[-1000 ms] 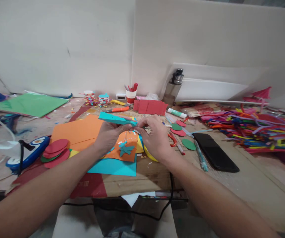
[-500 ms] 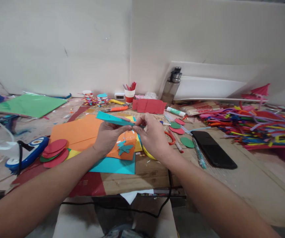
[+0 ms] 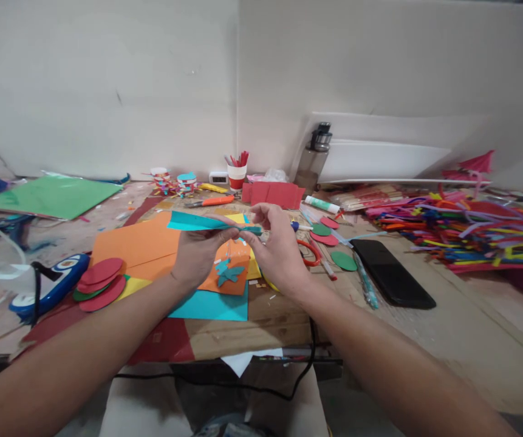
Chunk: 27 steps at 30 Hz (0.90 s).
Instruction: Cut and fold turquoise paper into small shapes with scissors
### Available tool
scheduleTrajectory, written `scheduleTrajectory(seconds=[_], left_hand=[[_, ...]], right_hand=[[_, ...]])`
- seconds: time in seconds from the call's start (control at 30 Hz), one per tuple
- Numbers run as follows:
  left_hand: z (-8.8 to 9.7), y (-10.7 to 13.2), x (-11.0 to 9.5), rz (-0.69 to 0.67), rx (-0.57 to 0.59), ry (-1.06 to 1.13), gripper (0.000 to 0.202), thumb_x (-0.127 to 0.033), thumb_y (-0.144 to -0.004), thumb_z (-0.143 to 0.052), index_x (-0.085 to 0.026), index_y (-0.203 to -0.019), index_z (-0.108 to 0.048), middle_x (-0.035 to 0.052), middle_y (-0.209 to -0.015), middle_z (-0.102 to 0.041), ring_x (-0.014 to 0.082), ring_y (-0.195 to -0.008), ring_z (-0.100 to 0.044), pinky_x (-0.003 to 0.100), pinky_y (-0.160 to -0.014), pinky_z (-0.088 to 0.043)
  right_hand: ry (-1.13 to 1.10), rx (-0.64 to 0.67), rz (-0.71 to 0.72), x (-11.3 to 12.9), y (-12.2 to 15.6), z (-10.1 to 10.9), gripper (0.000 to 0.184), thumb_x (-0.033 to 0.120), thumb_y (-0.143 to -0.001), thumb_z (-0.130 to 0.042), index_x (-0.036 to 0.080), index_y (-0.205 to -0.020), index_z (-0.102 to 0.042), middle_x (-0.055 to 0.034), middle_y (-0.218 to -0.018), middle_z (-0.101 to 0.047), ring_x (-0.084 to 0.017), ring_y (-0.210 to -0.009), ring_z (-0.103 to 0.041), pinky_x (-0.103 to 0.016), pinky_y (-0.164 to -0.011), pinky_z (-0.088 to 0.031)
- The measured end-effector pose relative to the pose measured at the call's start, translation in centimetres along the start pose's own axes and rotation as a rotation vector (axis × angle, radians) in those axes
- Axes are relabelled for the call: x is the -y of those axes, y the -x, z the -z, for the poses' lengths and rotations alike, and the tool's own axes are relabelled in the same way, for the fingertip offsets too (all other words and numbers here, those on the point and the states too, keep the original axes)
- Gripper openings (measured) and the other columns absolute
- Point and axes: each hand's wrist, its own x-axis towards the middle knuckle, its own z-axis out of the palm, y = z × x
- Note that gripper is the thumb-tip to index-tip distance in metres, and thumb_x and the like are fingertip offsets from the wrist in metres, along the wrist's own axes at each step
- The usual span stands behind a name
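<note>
A folded strip of blue paper (image 3: 192, 222) is held up above the middle of the table. Its left end flares apart in layers. My left hand (image 3: 200, 252) is closed on its middle, thumb on the near side. At the narrow right end, my right hand (image 3: 282, 246) has its thumb against the paper and its fingers curled over; their tips are partly hidden. Below lie an orange sheet (image 3: 143, 243), a blue sheet (image 3: 215, 305) and small cut blue paper pieces (image 3: 228, 273).
Paper circles (image 3: 101, 285) lie by a blue-and-white device (image 3: 56, 285) at left. A black phone (image 3: 391, 273), pens and green circles are at right, before heaped pipe cleaners (image 3: 461, 230). An orange cutter (image 3: 215, 200), red paper (image 3: 273, 195) and a bottle (image 3: 314, 158) stand farther back.
The blue strip has tilted and shifted slightly left, showing more of its flared side. My right fingers have lifted and loosened a little, exposing the strip's right end.
</note>
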Motion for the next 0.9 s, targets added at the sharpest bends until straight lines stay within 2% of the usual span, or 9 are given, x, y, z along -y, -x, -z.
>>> scheduleTrajectory(seconds=[0.07, 0.17, 0.27, 0.4, 0.67, 0.73, 0.8, 0.9], left_hand=[[0.0, 0.0, -0.1, 0.007, -0.039, -0.026, 0.014, -0.02, -0.063, -0.083, -0.019, -0.072, -0.073, -0.0001, -0.07, -0.072, 0.0153, -0.067, -0.067, 0.031, -0.073, -0.055], [0.0, -0.1, 0.0, 0.022, -0.077, -0.048, 0.016, -0.024, -0.062, -0.084, -0.019, -0.072, -0.072, -0.0001, -0.069, -0.072, 0.0158, -0.067, -0.067, 0.032, -0.074, -0.055], [0.0, -0.2, 0.1, 0.031, -0.079, -0.036, 0.016, -0.025, -0.064, -0.083, -0.019, -0.073, -0.072, -0.0001, -0.07, -0.071, 0.0157, -0.068, -0.066, 0.032, -0.074, -0.055], [-0.1, -0.1, 0.2, 0.059, -0.062, 0.013, 0.014, -0.023, -0.065, -0.082, -0.018, -0.073, -0.072, -0.0001, -0.071, -0.071, 0.0148, -0.069, -0.065, 0.03, -0.073, -0.053], [-0.4, -0.1, -0.1, 0.155, -0.011, 0.079, 0.021, -0.026, -0.064, -0.083, -0.017, -0.077, -0.068, -0.0003, -0.067, -0.068, 0.0151, -0.068, -0.065, 0.032, -0.073, -0.053], [-0.4, -0.1, 0.0, 0.186, -0.035, 0.106, 0.024, -0.027, -0.064, -0.083, -0.017, -0.079, -0.068, -0.0005, -0.067, -0.069, 0.0151, -0.067, -0.065, 0.032, -0.072, -0.054], [-0.4, -0.2, 0.1, 0.207, -0.075, 0.141, 0.026, -0.026, -0.062, -0.085, -0.017, -0.079, -0.068, -0.0006, -0.068, -0.069, 0.0149, -0.066, -0.066, 0.032, -0.071, -0.055], [-0.5, -0.2, 0.0, 0.222, -0.089, 0.167, 0.028, -0.024, -0.06, -0.086, -0.015, -0.08, -0.069, 0.0002, -0.068, -0.07, 0.0144, -0.065, -0.066, 0.031, -0.068, -0.055]], right_hand=[[-0.01, 0.011, -0.025, -0.2, 0.0, -0.1, 0.026, 0.026, -0.083, -0.068, 0.019, -0.104, -0.056, -0.0091, -0.104, -0.061, -0.021, -0.094, -0.055, -0.035, -0.081, -0.045], [-0.04, 0.08, -0.062, -0.5, -0.1, -0.2, 0.015, 0.033, -0.087, -0.065, 0.019, -0.089, -0.06, -0.0051, -0.089, -0.065, -0.017, -0.081, -0.057, -0.03, -0.072, -0.044], [-0.02, 0.059, -0.06, -0.5, 0.0, -0.3, 0.018, 0.036, -0.088, -0.065, 0.02, -0.082, -0.059, -0.0029, -0.08, -0.065, -0.016, -0.074, -0.056, -0.029, -0.067, -0.041], [-0.003, 0.023, -0.012, -0.5, 0.1, -0.4, 0.018, 0.034, -0.087, -0.066, 0.02, -0.08, -0.059, -0.0024, -0.079, -0.064, -0.016, -0.075, -0.056, -0.028, -0.067, -0.041], [0.075, 0.05, 0.111, -0.6, 0.0, -0.2, 0.023, 0.036, -0.093, -0.057, 0.02, -0.076, -0.057, -0.0039, -0.079, -0.063, -0.017, -0.078, -0.056, -0.03, -0.073, -0.043], [0.076, 0.058, 0.109, -0.8, 0.0, -0.4, 0.019, 0.034, -0.093, -0.058, 0.02, -0.08, -0.058, -0.0051, -0.083, -0.064, -0.018, -0.082, -0.057, -0.031, -0.075, -0.044], [0.036, 0.055, 0.089, -1.0, 0.0, -0.5, 0.013, 0.031, -0.09, -0.063, 0.02, -0.095, -0.059, -0.0064, -0.093, -0.065, -0.018, -0.086, -0.06, -0.031, -0.077, -0.047], [-0.029, 0.037, 0.097, -1.4, 0.1, -0.7, 0.029, 0.024, -0.086, -0.067, 0.022, -0.114, -0.056, -0.0066, -0.105, -0.066, -0.018, -0.09, -0.063, -0.031, -0.078, -0.05]])
